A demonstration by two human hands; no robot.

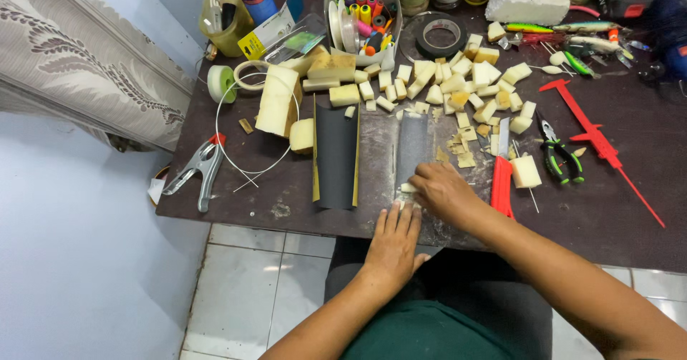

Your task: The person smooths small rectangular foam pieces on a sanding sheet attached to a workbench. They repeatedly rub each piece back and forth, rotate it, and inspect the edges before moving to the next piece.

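My right hand (440,188) is closed on a small pale foam piece (408,187) and presses it onto a grey sandpaper strip (411,145) that lies on the dark table (272,202). My left hand (393,242) lies flat with fingers spread at the table's front edge, just below the strip's near end, holding it down. A dark sheet of sandpaper (336,156) lies left of the grey strip. Pale dust covers the table around both hands.
Several cut foam cubes (458,88) and larger foam blocks (279,102) lie behind. A red utility knife (502,181), green-handled pliers (558,156), a red caliper (594,138), a metal clamp (197,170), wire loop, tape rolls, fishing lures and a box of spools crowd the table.
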